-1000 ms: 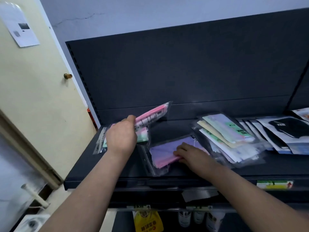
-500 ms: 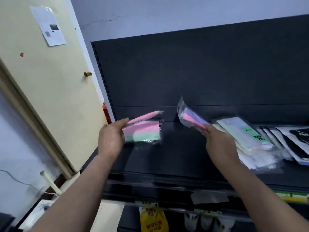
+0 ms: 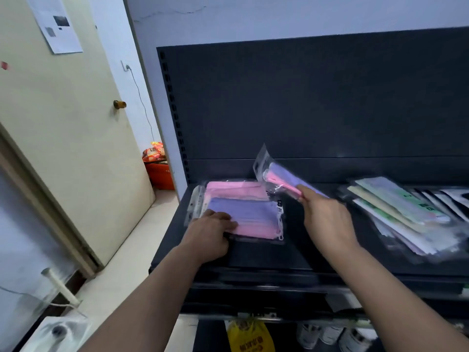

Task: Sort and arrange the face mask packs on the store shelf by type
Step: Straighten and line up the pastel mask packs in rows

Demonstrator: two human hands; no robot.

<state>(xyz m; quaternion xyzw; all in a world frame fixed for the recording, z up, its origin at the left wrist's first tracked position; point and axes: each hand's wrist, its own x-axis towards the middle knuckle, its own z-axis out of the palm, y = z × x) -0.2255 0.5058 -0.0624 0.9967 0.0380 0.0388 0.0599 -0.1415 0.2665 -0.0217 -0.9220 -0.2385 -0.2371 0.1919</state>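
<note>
The left hand [image 3: 208,237] has come down to the left end of the shelf [image 3: 291,250], gripping the purple-and-pink pack [image 3: 251,217] lying atop a pink pack [image 3: 233,189]. The right hand [image 3: 327,222] pinches a lilac pack [image 3: 276,174] aloft (tilted, clear of the shelf), near the green-and-white stack [image 3: 396,207].
</note>
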